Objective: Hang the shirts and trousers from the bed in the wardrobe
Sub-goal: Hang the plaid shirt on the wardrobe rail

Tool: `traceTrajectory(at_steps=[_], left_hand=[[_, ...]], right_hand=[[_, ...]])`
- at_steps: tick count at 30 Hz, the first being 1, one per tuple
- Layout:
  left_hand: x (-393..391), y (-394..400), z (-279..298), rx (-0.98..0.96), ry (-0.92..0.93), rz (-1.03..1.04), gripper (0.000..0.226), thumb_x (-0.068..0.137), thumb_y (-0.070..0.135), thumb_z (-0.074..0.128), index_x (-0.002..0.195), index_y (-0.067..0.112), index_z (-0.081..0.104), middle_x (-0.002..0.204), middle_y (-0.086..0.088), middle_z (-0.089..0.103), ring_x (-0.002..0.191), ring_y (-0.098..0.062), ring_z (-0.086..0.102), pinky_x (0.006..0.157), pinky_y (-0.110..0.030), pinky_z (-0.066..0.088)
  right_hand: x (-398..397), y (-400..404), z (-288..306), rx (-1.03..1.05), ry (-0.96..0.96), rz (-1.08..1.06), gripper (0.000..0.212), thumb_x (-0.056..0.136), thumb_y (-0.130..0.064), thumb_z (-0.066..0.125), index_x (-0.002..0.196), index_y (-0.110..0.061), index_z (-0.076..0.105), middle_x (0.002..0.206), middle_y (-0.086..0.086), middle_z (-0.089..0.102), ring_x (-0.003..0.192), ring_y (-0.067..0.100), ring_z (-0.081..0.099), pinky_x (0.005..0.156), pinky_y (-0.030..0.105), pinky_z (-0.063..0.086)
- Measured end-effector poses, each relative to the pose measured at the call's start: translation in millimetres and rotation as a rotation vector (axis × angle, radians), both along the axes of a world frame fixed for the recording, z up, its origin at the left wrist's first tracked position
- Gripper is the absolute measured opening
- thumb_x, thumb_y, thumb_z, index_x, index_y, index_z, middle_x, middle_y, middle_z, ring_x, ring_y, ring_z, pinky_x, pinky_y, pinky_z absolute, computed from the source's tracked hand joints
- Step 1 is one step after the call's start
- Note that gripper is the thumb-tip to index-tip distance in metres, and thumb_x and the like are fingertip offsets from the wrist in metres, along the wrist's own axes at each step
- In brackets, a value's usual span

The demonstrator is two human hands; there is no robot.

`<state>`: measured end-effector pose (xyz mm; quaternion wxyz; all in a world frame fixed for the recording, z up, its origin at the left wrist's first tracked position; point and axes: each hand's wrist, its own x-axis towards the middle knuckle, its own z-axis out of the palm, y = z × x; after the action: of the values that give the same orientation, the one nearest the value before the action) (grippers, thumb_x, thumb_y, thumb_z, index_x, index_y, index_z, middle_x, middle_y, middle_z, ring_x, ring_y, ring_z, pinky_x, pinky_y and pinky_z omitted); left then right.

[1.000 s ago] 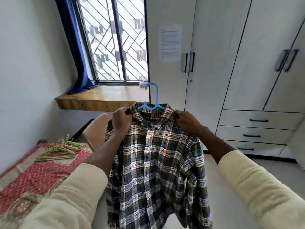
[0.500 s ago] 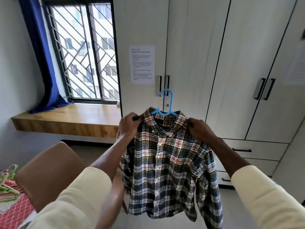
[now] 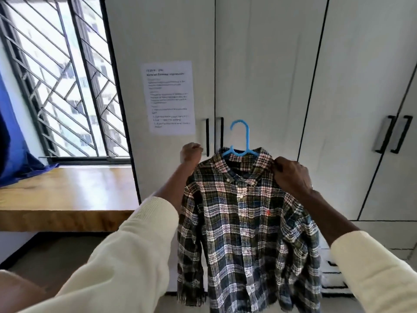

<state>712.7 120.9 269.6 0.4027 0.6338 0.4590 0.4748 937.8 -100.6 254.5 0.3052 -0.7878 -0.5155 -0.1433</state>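
You are holding a plaid shirt [image 3: 246, 218] up in front of the wardrobe [image 3: 266, 64], and it is hanging on a blue hanger [image 3: 241, 141] whose hook is standing clear above the collar. Your right hand [image 3: 292, 176] is pinching the shirt at its right shoulder, just beside the collar, with the fingers curled over the cloth. Your left hand [image 3: 191, 153] is reaching past the shirt's left shoulder with its fingers curled, close to the black door handles [image 3: 214, 135] where the two left doors are meeting; whether it is gripping a handle or only nearing it cannot be told, since the knuckles are hiding the fingertips. The shirt is hanging straight down from the hanger, buttoned, with its sleeves drooping at both sides and its hem falling out of view at the bottom edge. All the wardrobe doors are sitting closed. A printed paper sheet [image 3: 170, 97] is sticking to the left door, above and left of your left hand. To the left, a barred window [image 3: 61, 82] is letting in daylight over a wooden ledge [image 3: 67, 195], and a blue curtain [image 3: 13, 150] is draping down onto the ledge's far end. Both your arms are wearing cream sleeves [image 3: 135, 256] pushed back from the wrists.
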Motion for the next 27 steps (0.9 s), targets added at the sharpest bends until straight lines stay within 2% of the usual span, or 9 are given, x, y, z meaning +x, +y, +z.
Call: traceTrajectory(at_steps=[3, 5, 6, 8, 10, 14, 18, 23, 27], left_hand=[[35.7, 45.8, 21.7, 0.014, 0.019, -0.056, 0.015, 0.090, 0.012, 0.060, 0.103, 0.006, 0.066, 0.091, -0.009, 0.063, 0.080, -0.020, 0.056, 0.057, -0.019, 0.041], [53.6, 71.6, 26.9, -0.037, 0.096, -0.116, 0.047, 0.094, 0.016, 0.060, 0.137, 0.003, 0.049, 0.124, -0.009, 0.057, 0.108, -0.023, 0.058, 0.079, -0.021, 0.043], [61.4, 83.9, 28.0, -0.055, 0.128, -0.133, 0.058, 0.095, 0.018, 0.059, 0.147, 0.005, 0.037, 0.143, -0.011, 0.047, 0.126, -0.025, 0.050, 0.092, -0.026, 0.041], [75.8, 104.2, 28.5, -0.085, 0.137, -0.163, 0.065, 0.096, 0.018, 0.058, 0.151, 0.004, 0.027, 0.155, -0.012, 0.034, 0.135, -0.028, 0.041, 0.097, -0.029, 0.038], [84.2, 114.5, 27.5, -0.092, 0.090, -0.160, 0.059, 0.096, 0.013, 0.056, 0.149, 0.004, 0.032, 0.148, -0.013, 0.042, 0.125, -0.024, 0.048, 0.089, -0.025, 0.036], [90.1, 124.1, 25.4, -0.077, 0.054, -0.160, 0.029, 0.094, 0.016, 0.058, 0.118, 0.000, 0.060, 0.112, -0.013, 0.063, 0.103, -0.026, 0.057, 0.074, -0.025, 0.037], [83.9, 115.6, 23.7, -0.089, 0.058, -0.122, 0.031, 0.094, 0.015, 0.057, 0.117, -0.004, 0.060, 0.119, -0.023, 0.064, 0.094, -0.025, 0.059, 0.074, -0.025, 0.036], [56.4, 63.4, 20.7, -0.062, 0.014, -0.016, 0.025, 0.090, 0.013, 0.058, 0.114, 0.006, 0.062, 0.094, -0.008, 0.063, 0.076, -0.018, 0.055, 0.057, -0.025, 0.038], [17.0, 16.5, 13.1, -0.038, -0.031, 0.134, 0.028, 0.084, 0.012, 0.058, 0.112, 0.013, 0.062, 0.102, -0.007, 0.067, 0.089, -0.025, 0.061, 0.070, -0.029, 0.046]], right_hand=[[26.8, 44.9, -0.9, 0.015, 0.061, -0.028, 0.014, 0.091, -0.031, 0.056, 0.091, -0.019, 0.063, 0.090, 0.015, 0.071, 0.082, 0.039, 0.065, 0.066, 0.035, 0.042], [38.7, 63.2, -2.8, -0.010, 0.084, -0.047, 0.015, 0.091, -0.032, 0.057, 0.090, -0.019, 0.063, 0.091, 0.015, 0.071, 0.084, 0.038, 0.065, 0.069, 0.035, 0.045], [43.5, 71.9, -2.9, -0.018, 0.094, -0.056, 0.015, 0.091, -0.033, 0.057, 0.091, -0.019, 0.064, 0.092, 0.015, 0.071, 0.085, 0.038, 0.065, 0.069, 0.035, 0.045], [55.4, 86.6, -4.0, 0.004, 0.126, -0.070, 0.015, 0.090, -0.032, 0.058, 0.089, -0.018, 0.065, 0.090, 0.015, 0.071, 0.084, 0.038, 0.065, 0.069, 0.036, 0.045], [63.1, 91.7, -5.3, 0.053, 0.161, -0.075, 0.016, 0.090, -0.030, 0.060, 0.088, -0.016, 0.066, 0.088, 0.015, 0.071, 0.083, 0.039, 0.064, 0.070, 0.037, 0.046], [71.9, 92.8, -5.2, 0.081, 0.211, -0.112, 0.019, 0.090, -0.031, 0.059, 0.091, -0.015, 0.069, 0.093, 0.015, 0.071, 0.088, 0.039, 0.063, 0.075, 0.039, 0.047], [72.5, 74.6, -7.5, 0.100, 0.246, -0.109, 0.023, 0.087, -0.036, 0.056, 0.090, -0.016, 0.069, 0.092, 0.014, 0.071, 0.086, 0.038, 0.063, 0.073, 0.038, 0.047], [68.6, 30.4, 4.0, 0.109, 0.264, -0.096, 0.020, 0.089, -0.031, 0.059, 0.089, -0.013, 0.068, 0.092, 0.016, 0.070, 0.084, 0.037, 0.061, 0.069, 0.035, 0.042], [52.5, -3.0, 12.7, 0.115, 0.251, -0.078, 0.033, 0.083, -0.041, 0.052, 0.096, -0.015, 0.068, 0.099, 0.018, 0.069, 0.091, 0.040, 0.062, 0.079, 0.041, 0.048]])
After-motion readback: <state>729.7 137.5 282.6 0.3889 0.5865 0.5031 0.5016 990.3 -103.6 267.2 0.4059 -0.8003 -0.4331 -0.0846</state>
